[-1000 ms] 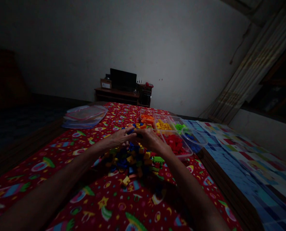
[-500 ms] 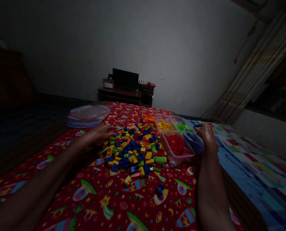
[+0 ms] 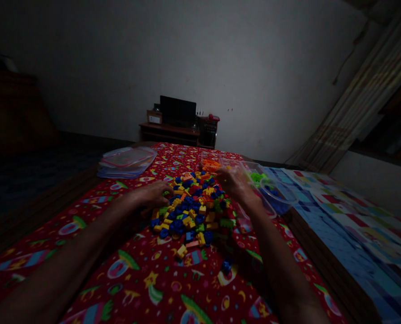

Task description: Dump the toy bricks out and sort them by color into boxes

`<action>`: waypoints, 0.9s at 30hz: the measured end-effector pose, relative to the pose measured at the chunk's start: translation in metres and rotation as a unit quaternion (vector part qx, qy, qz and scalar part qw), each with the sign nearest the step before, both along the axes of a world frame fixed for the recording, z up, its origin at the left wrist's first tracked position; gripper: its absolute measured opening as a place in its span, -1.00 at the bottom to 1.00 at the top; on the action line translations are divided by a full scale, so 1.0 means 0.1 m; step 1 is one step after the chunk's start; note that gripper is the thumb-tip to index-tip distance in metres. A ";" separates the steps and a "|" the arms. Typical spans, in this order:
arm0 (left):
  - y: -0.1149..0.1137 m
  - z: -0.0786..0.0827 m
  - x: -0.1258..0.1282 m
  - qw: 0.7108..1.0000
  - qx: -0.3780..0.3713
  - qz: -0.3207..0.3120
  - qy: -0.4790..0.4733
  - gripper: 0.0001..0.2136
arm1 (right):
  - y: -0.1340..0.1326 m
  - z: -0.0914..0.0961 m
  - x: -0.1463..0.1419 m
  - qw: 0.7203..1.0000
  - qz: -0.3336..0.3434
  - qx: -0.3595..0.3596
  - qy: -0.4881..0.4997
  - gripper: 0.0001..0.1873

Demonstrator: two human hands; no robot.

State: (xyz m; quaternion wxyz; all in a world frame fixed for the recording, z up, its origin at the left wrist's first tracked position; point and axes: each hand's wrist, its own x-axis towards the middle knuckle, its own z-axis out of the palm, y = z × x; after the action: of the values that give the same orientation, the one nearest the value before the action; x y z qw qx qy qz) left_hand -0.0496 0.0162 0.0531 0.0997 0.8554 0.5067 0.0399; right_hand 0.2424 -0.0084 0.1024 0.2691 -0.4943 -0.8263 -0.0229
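Observation:
A heap of mixed toy building bricks (image 3: 190, 211) lies on the red patterned cloth (image 3: 129, 292). At the heap's left edge is my left hand (image 3: 156, 194), its fingers curled down among the bricks; whatever they grip is hidden. My right hand (image 3: 233, 181), blurred, hovers by the heap's upper right, in front of clear containers, its fingers hard to make out. Orange bricks (image 3: 211, 164) fill a box behind it. Green bricks (image 3: 258, 178) sit in another box, and blue bricks (image 3: 271, 193) in a round tub (image 3: 293, 198). The right arm mostly covers the red bricks' box (image 3: 272, 214).
Stacked clear lids (image 3: 128, 162) lie at the far left of the cloth. A blue brick (image 3: 226, 265) and a yellow brick (image 3: 181, 252) lie in front of the heap. Wooden edging (image 3: 322, 256) runs along the right, beside a blue checked cloth (image 3: 352, 243). A monitor (image 3: 178, 111) stands behind.
My right hand has moved left from above the blue bricks' tub to the heap's upper right. My left hand's fingers, stretched out before, are now curled at the heap.

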 end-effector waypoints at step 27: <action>-0.23 -0.03 0.45 0.994 0.072 -0.082 -0.013 -0.68 | 0.03 -0.60 -0.29 0.991 0.127 -0.004 -0.041 -0.67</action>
State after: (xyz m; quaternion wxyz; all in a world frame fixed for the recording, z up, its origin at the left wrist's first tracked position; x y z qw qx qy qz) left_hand -0.0047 -0.0073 0.0501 0.0473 0.8982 0.4297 0.0793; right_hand 0.2134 -0.0056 0.0428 0.2339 -0.3852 -0.8927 -0.0052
